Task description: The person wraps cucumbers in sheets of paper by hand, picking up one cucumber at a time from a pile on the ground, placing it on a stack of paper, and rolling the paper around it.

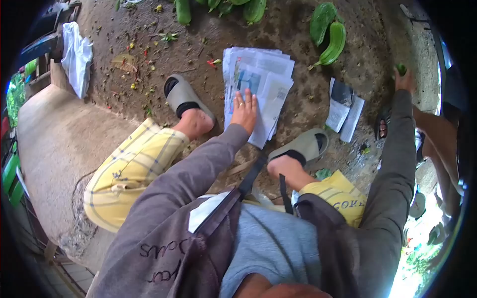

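My left hand (243,112) lies flat with its fingers stretched out on a stack of printed paper sheets (277,89), which rests on the ground between my feet. There is a ring on one of its fingers. Far out to the right, my right hand (404,82) is closed around a small green vegetable (400,69); the hand covers most of it, so its kind cannot be made out. Beyond the papers lie a dark green cucumber-like gourd (322,22) and a lighter, curved one (334,45). Two more folded papers (340,110) lie right of the stack.
Several more green gourds (255,11) lie at the far edge. Small leaves and red and yellow bits litter the dirt ground (194,54). A white plastic bag (77,57) hangs at the left, above a concrete ledge (54,144). Another person's leg (439,134) shows at the right.
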Motion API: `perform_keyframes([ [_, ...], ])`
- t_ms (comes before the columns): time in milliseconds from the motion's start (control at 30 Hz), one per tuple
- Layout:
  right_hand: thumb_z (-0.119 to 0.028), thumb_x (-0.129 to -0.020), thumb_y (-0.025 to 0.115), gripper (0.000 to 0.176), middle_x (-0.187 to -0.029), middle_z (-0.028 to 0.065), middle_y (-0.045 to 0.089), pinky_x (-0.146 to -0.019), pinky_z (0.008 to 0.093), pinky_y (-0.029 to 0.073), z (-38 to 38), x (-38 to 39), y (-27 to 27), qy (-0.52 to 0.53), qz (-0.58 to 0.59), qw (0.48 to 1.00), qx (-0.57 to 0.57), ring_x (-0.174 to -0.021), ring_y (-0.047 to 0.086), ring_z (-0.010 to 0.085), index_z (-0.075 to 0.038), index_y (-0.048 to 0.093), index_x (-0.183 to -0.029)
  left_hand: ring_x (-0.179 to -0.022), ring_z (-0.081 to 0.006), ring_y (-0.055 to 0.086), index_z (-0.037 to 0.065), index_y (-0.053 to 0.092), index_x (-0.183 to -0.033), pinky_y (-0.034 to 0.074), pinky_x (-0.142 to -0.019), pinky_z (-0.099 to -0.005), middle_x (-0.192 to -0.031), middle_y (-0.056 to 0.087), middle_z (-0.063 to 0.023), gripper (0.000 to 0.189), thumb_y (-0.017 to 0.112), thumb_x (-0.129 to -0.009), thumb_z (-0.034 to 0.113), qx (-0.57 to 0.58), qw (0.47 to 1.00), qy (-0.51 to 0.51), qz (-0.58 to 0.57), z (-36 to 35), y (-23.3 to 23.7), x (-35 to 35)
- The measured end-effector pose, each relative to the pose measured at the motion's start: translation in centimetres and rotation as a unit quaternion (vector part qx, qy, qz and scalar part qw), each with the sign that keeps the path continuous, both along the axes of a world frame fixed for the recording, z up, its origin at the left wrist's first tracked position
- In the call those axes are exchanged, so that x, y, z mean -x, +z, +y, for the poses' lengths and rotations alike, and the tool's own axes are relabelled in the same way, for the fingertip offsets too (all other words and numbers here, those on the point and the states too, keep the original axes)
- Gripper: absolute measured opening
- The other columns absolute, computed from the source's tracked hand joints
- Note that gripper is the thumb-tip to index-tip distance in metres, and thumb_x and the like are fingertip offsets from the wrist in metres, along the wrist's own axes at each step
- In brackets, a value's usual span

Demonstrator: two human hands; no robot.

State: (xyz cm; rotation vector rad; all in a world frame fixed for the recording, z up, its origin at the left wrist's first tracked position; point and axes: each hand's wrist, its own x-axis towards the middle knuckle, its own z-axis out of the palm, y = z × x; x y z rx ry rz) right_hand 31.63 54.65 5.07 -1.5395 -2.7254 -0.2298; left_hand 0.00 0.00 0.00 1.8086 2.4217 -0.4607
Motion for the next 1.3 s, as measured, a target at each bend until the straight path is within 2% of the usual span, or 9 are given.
perform_keyframes([
  [133,-0.046,-0.083,0.059,0.059,-0.116,0.0193,0.057,-0.089,0.0386,0.043,-8.0,9.3,6.4,-0.104,0.258,0.917,0.287,-0.104,0.057,0.0298,-0.005,0.051,-0.124,-0.137,-0.0352,0.016,0.009,0.021,-0.143,0.018,-0.107,-0.0543,-0.149,0.014,-0.0171,0.098,0.076,-0.065,0.034,0.086,0.986,0.022,-0.142,1.9,8.4,1.4],
  [233,-0.039,-0.082,0.063,0.045,-0.099,0.0082,0.063,-0.079,0.0375,0.050,-21.7,19.4,12.4,0.005,0.346,0.727,0.593,-0.087,0.062,0.0204,-0.012,0.059,-0.118,-0.136,-0.0320,0.018,0.013,0.023,-0.143,0.018,-0.107,-0.0543,-0.148,0.018,-0.0133,0.100,0.078,-0.062,0.037,0.131,0.970,-0.055,-0.200,-0.3,11.5,1.8],
  [367,-0.042,-0.070,0.067,0.045,-0.095,0.0187,0.065,-0.079,0.0410,0.049,-35.4,27.6,8.4,0.268,0.083,0.824,0.493,-0.089,0.063,0.0318,-0.007,0.065,-0.098,-0.134,-0.0295,0.023,0.013,0.032,-0.138,0.022,-0.105,-0.0527,-0.143,0.028,-0.0121,0.076,0.067,-0.072,0.030,0.139,0.962,-0.188,-0.141,-4.6,9.5,1.7],
  [467,-0.038,-0.069,0.072,0.045,-0.102,0.0144,0.061,-0.079,0.0420,0.047,-42.3,29.4,5.3,0.263,0.013,0.858,0.440,-0.097,0.058,0.0302,-0.009,0.060,-0.102,-0.124,-0.0272,0.037,0.012,0.045,-0.126,0.031,-0.098,-0.0478,-0.126,0.046,-0.0111,0.044,0.047,-0.082,0.018,0.084,0.959,-0.220,-0.160,-6.0,8.0,1.7],
  [633,-0.033,-0.067,0.075,0.049,-0.116,0.0077,0.052,-0.082,0.0404,0.043,-45.8,27.8,3.6,0.234,0.075,0.895,0.371,-0.111,0.048,0.0261,-0.012,0.056,-0.107,-0.112,-0.0238,0.045,0.010,0.055,-0.110,0.036,-0.090,-0.0390,-0.116,0.049,-0.0081,0.032,0.050,-0.079,0.017,0.095,0.955,-0.197,-0.198,-6.0,8.0,2.5],
  [733,-0.035,-0.066,0.075,0.047,-0.117,0.0095,0.051,-0.088,0.0433,0.040,-45.3,24.7,2.8,0.319,0.214,0.870,0.310,-0.113,0.046,0.0274,-0.010,0.057,-0.102,-0.105,-0.0243,0.051,0.008,0.060,-0.099,0.041,-0.086,-0.0364,-0.110,0.053,-0.0077,0.025,0.053,-0.076,0.016,0.077,0.944,-0.196,-0.254,-5.5,8.2,3.1],
  [867,-0.034,-0.068,0.072,0.037,-0.126,0.0115,0.046,-0.099,0.0564,0.030,-46.5,20.7,5.7,0.370,0.159,0.837,0.369,-0.126,0.034,0.0319,-0.008,0.063,-0.092,-0.091,-0.0287,0.059,0.005,0.063,-0.081,0.046,-0.080,-0.0381,-0.092,0.060,-0.0119,0.018,0.053,-0.080,0.020,0.023,0.926,-0.160,-0.342,-5.5,7.2,3.9],
  [1000,-0.020,-0.069,0.071,0.016,-0.136,0.0078,0.039,-0.102,0.0579,0.027,-47.6,19.5,5.6,0.396,0.057,0.843,0.359,-0.134,0.025,0.0280,-0.008,0.064,-0.076,-0.087,-0.0307,0.060,0.005,0.066,-0.092,0.048,-0.081,-0.0381,-0.092,0.063,-0.0121,0.019,0.056,-0.080,0.016,0.053,0.897,-0.058,-0.436,-5.1,8.6,4.6],
  [1300,-0.010,-0.074,0.065,0.010,-0.128,0.0084,0.048,-0.092,0.0374,0.042,-43.2,19.9,3.2,0.378,0.153,0.772,0.487,-0.123,0.041,0.0286,-0.004,0.058,-0.068,-0.109,-0.0302,0.053,0.007,0.069,-0.084,0.043,-0.091,-0.0401,-0.108,0.062,-0.0112,0.014,0.063,-0.074,0.014,-0.084,0.902,-0.078,-0.416,-2.3,11.5,7.0],
])
